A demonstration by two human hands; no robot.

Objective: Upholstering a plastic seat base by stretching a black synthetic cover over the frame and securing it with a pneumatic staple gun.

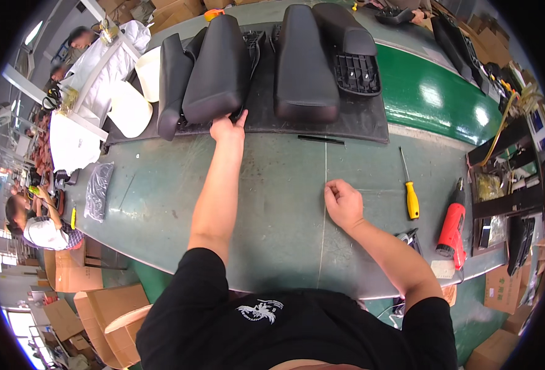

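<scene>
Where the left hand [227,129] reaches: beneath the near end of a black padded cushion [215,74]; fingertips partly hidden, so whether they grip cannot be told.
Cushion: just beyond the left fingers, touching them, above a black mat [263,118]; its long axis runs away from them, the broad end facing them, the far end leaning slightly right.
Right hand [344,205]: fingers curled into a loose fist at the green tabletop [272,203].
Plastic bag [99,192]: left of the left fingers, nearer the person; dark contents, kind unclear.
Dark shelf [508,198]: well right of the right fingers, a clear bag [489,185] inside.
Yellow-handled screwdriver [412,200]: right of the right fingers, tip pointing away.
</scene>
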